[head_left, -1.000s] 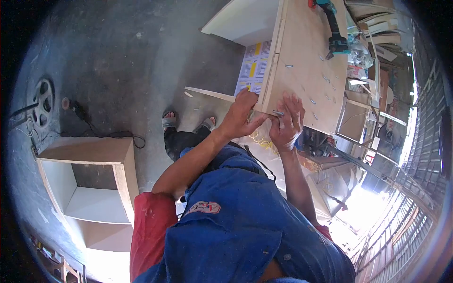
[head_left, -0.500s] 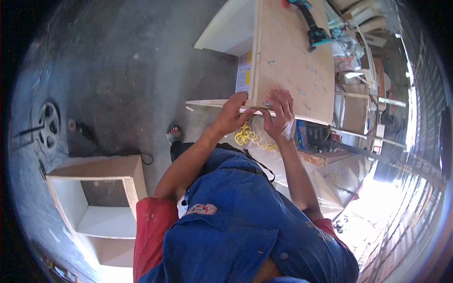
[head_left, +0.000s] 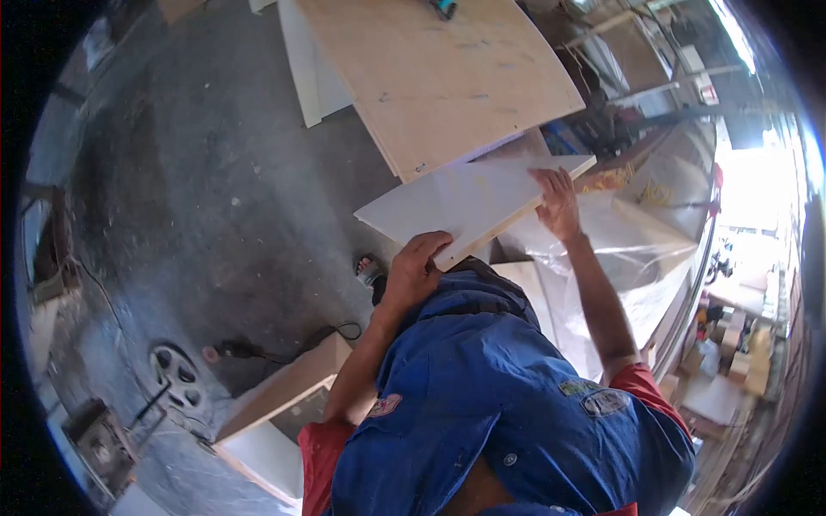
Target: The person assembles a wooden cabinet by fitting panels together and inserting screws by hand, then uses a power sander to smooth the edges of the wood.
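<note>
Floor (head_left: 215, 172) stretches left; board (head_left: 460, 196) (white) held by edges.

Place: woodworking workshop
Plywood unit (head_left: 447, 95): twelve o'clock, fasteners (head_left: 420, 167) and a teal tool (head_left: 445, 9) on top
Open wooden carcass (head_left: 280, 383): seven o'clock
Bare grey floor (head_left: 206, 249): corded tool (head_left: 238, 349) and spoked wheel (head_left: 177, 376) at eight o'clock
Jumbled boxes (head_left: 734, 344): four o'clock

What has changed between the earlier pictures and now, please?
The left hand and right hand have let go of the pale plywood cabinet, moved toward the person's waist and now hold a flat, white-faced wooden board; the teal power tool stays atop the cabinet.
</note>
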Available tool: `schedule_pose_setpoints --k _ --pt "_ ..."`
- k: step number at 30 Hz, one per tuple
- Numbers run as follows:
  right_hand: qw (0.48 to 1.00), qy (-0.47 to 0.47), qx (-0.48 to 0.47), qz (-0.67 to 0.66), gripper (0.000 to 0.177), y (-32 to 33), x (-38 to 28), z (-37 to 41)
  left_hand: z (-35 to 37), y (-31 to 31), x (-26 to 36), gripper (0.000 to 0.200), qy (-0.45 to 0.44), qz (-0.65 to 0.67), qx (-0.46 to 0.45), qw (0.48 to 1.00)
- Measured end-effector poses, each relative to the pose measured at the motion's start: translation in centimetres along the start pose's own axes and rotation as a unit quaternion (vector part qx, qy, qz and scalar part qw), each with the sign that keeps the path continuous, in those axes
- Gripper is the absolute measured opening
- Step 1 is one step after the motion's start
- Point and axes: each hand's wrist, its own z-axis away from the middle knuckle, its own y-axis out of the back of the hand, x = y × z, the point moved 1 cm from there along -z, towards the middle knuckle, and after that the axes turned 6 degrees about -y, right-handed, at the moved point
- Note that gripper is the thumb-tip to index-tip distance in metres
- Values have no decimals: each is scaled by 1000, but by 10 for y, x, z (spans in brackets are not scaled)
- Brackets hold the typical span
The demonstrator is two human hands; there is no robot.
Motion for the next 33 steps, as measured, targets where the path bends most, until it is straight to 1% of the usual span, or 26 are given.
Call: schedule_pose_setpoints --k 1,2,3,4,5,7,8,10,11,13,14,16,17,19,20,22,23,25,26,28,29,31,32,33 --pt "999 8 -3 -43 61 5 6 -3 3 0 3 53 10 -28 -14 999" --pt "999 -13 0 -43 61 3 13 -6 5 -2 6 56 18 -54 -30 998" --pt "998 29 -51 3 49 -1 18 -8 9 -2 8 56 14 -48 -53 997" --pt "991 69 -104 49 38 0 19 -2 10 1 6 53 47 -64 -27 997" --pt "992 42 -103 51 38 7 9 6 13 5 4 50 80 -78 -2 994" --pt "994 83 -64 12 28 28 -12 2 9 26 10 40 67 -2 19 998" --pt "996 68 -63 10 28 45 -18 12 8 34 19 40 66 1 4 998" --pt "995 36 -88 -21 26 75 -37 38 -4 48 43 41 4 -61 -24 998" --pt "997 37 -54 -43 24 84 -39 54 -9 50 53 41 -3 -61 -35 998" --pt "997 -3 -46 -58 23 105 -45 84 -21 43 71 33 -55 -22 -28 998" --pt "996 -31 -43 -75 22 118 -46 101 -30 38 79 33 -63 -14 -42 997" --pt "996 -64 -34 -57 23 134 -41 134 -48 20 92 25 -56 -11 -98 994" --pt "993 -91 -10 -72 23 139 -34 152 -58 4 97 25 -66 -6 -109 992" --pt "986 -139 31 -84 24 149 -20 190 -77 -33 106 21 -112 -16 -183 977" --pt "985 -145 40 -81 24 152 -12 212 -85 -55 110 21 -121 -16 -189 974" --pt "968 -236 20 -80 27 153 5 258 -99 -103 118 20 -89 -14 -275 957" --pt "967 -237 30 -83 27 156 11 278 -105 -127 120 20 -95 -20 -279 955" --pt "937 -343 -13 -63 27 161 25 318 -110 -181 114 21 -14 22 -328 944" --pt "936 -346 -6 -67 27 161 34 336 -113 -209 109 21 -17 16 -332 943" --pt "913 -404 -9 -54 30 157 50 371 -113 -264 98 24 0 88 -349 933" --pt "906 -420 -6 -49 30 157 57 386 -115 -286 95 24 -4 83 -354 932" --pt "895 -443 0 -46 30 155 78 414 -114 -331 92 26 8 106 -406 907" --pt "885 -463 0 -39 30 154 87 428 -114 -350 90 26 9 103 -410 906" --pt "880 -473 19 -46 30 153 97 438 -113 -369 87 26 26 103 -436 894"
